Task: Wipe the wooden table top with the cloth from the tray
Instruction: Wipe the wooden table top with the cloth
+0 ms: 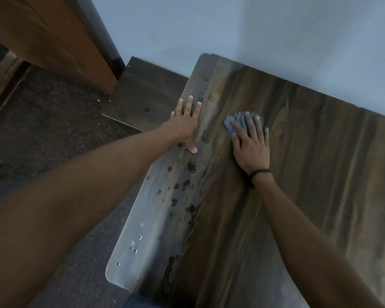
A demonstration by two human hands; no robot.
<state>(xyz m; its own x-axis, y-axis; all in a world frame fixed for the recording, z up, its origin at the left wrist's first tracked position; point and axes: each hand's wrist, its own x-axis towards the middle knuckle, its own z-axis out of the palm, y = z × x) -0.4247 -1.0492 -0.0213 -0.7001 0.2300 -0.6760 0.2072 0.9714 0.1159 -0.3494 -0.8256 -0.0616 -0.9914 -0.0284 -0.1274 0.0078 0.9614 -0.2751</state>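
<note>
Blue-grey cloth [229, 122], ribbed and bunched, pressed to the wooden tabletop [298, 174] under the spread, straight fingers [250, 124] of the right hand [251, 150], toward the far left corner. Left hand [186, 125] flat nearby, fingers straight, holding nothing. Dark brown spots [191, 167] and water droplets [135, 243] along the pale left edge. Pale blue wall [253, 30] behind; dark speckled floor [42, 134] at left
</note>
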